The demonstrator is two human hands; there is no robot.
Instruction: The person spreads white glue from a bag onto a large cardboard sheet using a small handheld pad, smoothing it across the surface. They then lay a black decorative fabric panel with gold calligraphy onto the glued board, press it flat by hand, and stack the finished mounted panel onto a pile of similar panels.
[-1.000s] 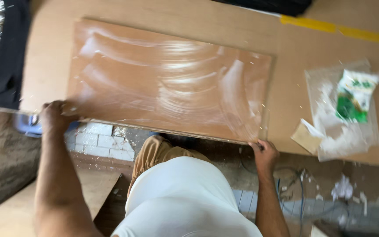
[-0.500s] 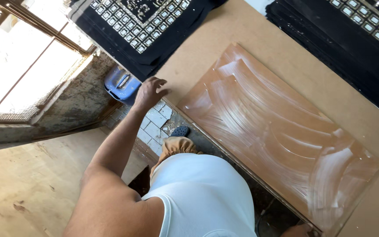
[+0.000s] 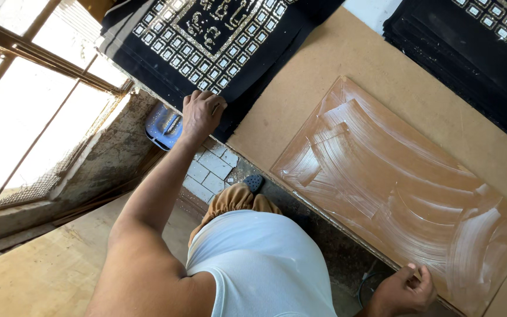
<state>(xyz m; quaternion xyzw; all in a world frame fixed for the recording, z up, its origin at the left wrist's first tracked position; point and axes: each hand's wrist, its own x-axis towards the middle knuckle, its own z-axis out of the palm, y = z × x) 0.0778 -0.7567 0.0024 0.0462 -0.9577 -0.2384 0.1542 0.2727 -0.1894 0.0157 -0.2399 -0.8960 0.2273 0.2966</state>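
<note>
1. As your left hand (image 3: 202,113) reaches out to the near edge of the black cloth (image 3: 218,44), your fingers curl shut on that edge, with the knuckles turned up.
2. That cloth is dark with a gold pattern of small squares and a framed centre panel; it lies at the far left of the brown board (image 3: 347,70) and overhangs its near edge, just where you grip it.
3. Your right hand (image 3: 405,289) sits low at the near edge of the board, fingers curled loosely toward the palm. I cannot tell whether it holds anything; it is just beside the near right corner of the glossy sheet (image 3: 400,182).
4. That sheet is a clear, shiny rectangle lying flat on the board, streaked with whitish curved smears across most of its face. It lies well apart from your left hand.
5. A second stack of black cloth (image 3: 476,64) with the same gold squares lies at the far right of the board, beyond the sheet.
6. Below your left wrist, a blue plastic item (image 3: 162,126) rests near a patch of pale tiles (image 3: 209,170).
7. A window with a metal grille (image 3: 36,105) stands to your left, bright with daylight.
8. You wear a white shirt (image 3: 262,264) and tan trousers (image 3: 236,199).
</note>
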